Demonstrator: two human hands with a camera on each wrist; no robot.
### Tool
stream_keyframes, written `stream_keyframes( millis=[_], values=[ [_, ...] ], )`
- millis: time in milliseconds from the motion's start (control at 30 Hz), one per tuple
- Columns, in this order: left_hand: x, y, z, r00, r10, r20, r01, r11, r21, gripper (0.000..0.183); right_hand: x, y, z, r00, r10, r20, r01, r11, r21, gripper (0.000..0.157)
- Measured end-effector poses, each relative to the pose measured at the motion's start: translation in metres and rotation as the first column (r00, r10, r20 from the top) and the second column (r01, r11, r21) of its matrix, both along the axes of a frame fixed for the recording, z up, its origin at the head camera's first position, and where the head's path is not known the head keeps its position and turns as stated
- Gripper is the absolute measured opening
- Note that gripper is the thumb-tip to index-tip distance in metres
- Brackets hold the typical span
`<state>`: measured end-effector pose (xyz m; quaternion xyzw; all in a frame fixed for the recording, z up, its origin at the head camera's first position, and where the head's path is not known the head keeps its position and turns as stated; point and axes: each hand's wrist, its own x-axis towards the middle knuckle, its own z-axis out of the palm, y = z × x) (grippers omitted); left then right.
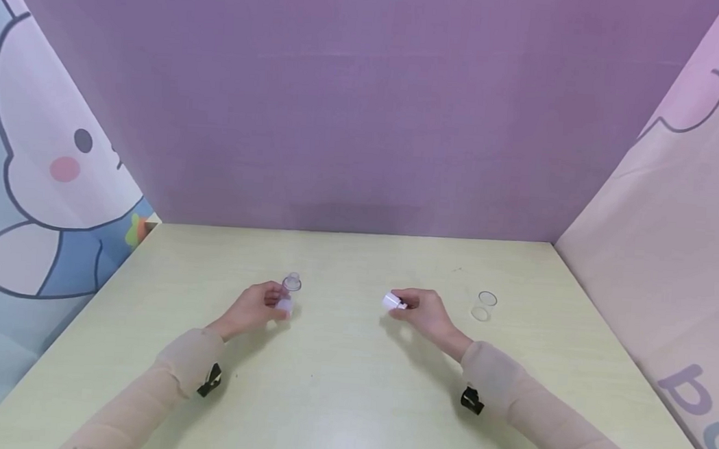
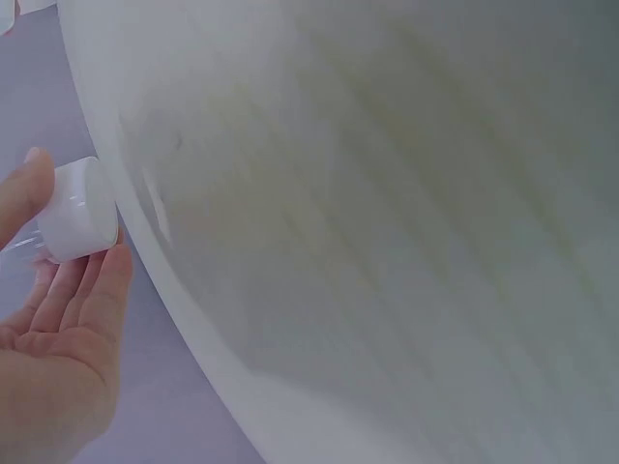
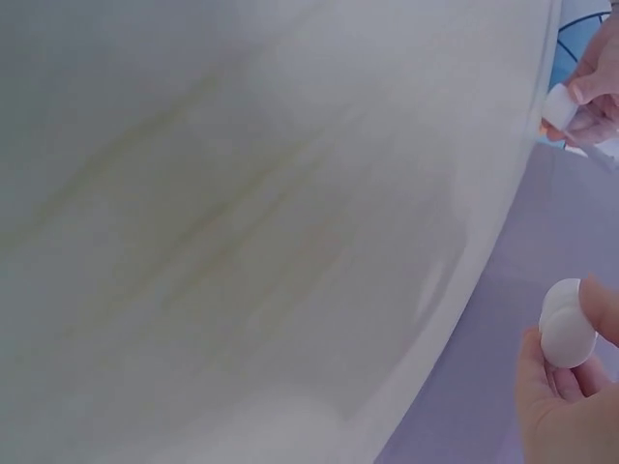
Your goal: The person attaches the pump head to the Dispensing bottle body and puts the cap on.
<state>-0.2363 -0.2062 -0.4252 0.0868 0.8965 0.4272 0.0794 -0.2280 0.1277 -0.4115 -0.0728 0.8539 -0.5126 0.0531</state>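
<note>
Left to right: left hand (image 1: 255, 306), left of centre in the head view, has its thumb and fingers pinching a white, smooth cylindrical cap (image 2: 82, 208); a clear, rimmed plastic piece (image 1: 292, 284) sits at the cap's far end. Right hand (image 1: 429, 314), right of centre, pinches a white, glossy rounded piece (image 1: 393, 301) between thumb and fingers. Farther right, a clear open cylinder (image 1: 483, 306) is on the pale wood-look tabletop (image 1: 337, 395), untouched. Probably partway: left pair together, right pair apart, so the right side looks like what's left. Hard to tell: whether cap and clear piece are fastened; one or two parts in right hand; cylinder walls, faint. Blurred pale surface (image 2: 368, 242) fills most of both wrist views.
</note>
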Motion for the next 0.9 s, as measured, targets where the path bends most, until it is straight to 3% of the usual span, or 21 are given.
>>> stream_keyframes(
  millis=[900],
  values=[
    [-0.0009, 0.01, 0.0038, 0.999, -0.038, -0.025, 0.039, 0.999, 0.018, 0.039, -0.0017, 0.0085, 0.0083, 0.999, 0.01, 0.033, -0.009, 0.999, -0.034, 0.039]
  ],
)
